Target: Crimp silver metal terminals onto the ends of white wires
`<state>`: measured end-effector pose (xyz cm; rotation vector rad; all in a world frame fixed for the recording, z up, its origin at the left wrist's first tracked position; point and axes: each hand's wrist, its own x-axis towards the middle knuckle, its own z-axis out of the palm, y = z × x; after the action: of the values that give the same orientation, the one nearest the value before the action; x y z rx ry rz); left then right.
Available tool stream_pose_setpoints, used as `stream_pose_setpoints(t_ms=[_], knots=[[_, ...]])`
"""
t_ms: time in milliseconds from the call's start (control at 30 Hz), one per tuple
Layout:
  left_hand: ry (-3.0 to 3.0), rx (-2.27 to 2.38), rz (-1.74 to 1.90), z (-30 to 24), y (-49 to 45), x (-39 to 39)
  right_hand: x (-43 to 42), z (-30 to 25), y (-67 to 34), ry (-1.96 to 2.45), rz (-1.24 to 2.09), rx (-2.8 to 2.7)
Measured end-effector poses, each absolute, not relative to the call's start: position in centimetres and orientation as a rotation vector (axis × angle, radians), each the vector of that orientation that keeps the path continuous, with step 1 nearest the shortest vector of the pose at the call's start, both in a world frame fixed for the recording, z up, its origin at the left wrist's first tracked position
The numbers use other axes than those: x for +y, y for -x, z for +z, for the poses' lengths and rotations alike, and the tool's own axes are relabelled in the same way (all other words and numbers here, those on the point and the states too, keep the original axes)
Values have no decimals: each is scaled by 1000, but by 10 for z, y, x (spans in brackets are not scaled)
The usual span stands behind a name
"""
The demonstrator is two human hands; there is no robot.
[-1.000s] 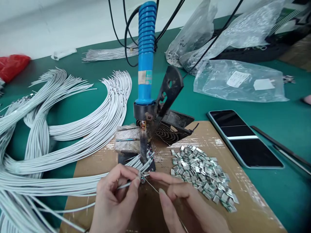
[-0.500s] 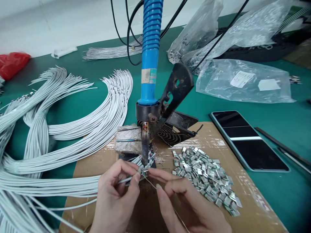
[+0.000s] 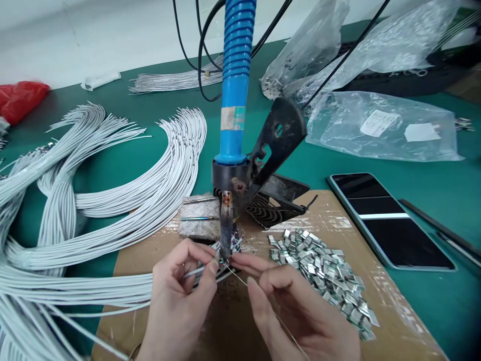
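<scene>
In the head view my left hand (image 3: 184, 296) pinches the end of a white cable (image 3: 194, 271) just below the soldering iron's tip. A thin solder wire (image 3: 239, 278) runs from my right hand (image 3: 296, 306) up to that tip, gripped between thumb and fingers. My right index fingertip reaches close to the cable end; whatever small part sits there is mostly hidden by fingers. The blue-handled soldering iron (image 3: 233, 120) points down in a black stand (image 3: 276, 145). Behind the tip lies a small cluster of cable ends (image 3: 236, 242).
Small metal-cased boards (image 3: 323, 276) are piled on the cardboard (image 3: 391, 301) at right, beside a phone (image 3: 391, 220). Bundles of white cables (image 3: 139, 220) fill the left. A grey sponge block (image 3: 199, 225) stands behind my left hand. Plastic bags (image 3: 383, 125) lie at the back right.
The view has shifted slightly, so the iron and phone appear a little further right. Both hands keep their grips under the iron's tip, the right thumb marginally further right.
</scene>
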<state>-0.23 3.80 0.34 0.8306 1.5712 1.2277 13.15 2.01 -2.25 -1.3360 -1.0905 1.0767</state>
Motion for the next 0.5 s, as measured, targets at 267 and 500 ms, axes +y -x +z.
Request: stream_pose_setpoints(t_ms=[267, 500], knots=[[-887, 1530, 1190, 3, 6, 40, 22, -21, -131, 1319, 1066, -1080], [-977, 1451, 1170, -6, 17, 38, 22, -22, -132, 1315, 1062, -1088]])
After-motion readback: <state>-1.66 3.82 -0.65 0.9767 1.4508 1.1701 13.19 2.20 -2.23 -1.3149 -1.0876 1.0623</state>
